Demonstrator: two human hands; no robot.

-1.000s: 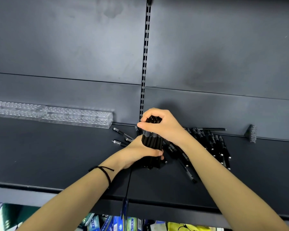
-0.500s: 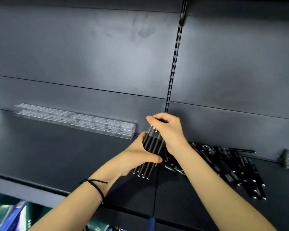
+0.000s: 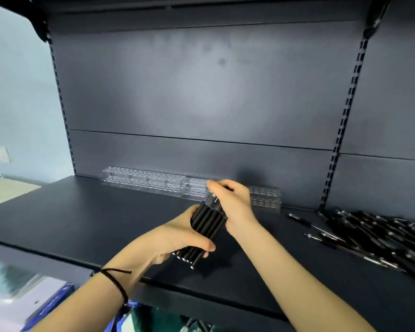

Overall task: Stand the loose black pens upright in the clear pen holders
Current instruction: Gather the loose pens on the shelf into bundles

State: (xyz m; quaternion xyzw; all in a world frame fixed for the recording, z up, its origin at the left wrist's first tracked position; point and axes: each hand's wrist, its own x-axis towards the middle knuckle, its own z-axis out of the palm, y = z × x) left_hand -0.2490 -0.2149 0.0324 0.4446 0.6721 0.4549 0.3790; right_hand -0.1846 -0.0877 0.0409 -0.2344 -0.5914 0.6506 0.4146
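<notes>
The left hand (image 3: 177,236) grips a fistful of slim black plastic pens (image 3: 207,226) above the dark metal shelf (image 3: 106,224). The right hand (image 3: 233,202) curls over their tops, seemingly pinching one, though blur hides that. Just behind stands the row of clear perforated acrylic pen holders (image 3: 144,180). The next move is likely to draw out one pen and lower it into a hole.

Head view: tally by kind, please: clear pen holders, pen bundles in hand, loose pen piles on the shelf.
Clear pen holders: 2
Pen bundle, held in both hands: 1
Loose pen pile, single pens too blurred to count: 1
Total: 4
</notes>
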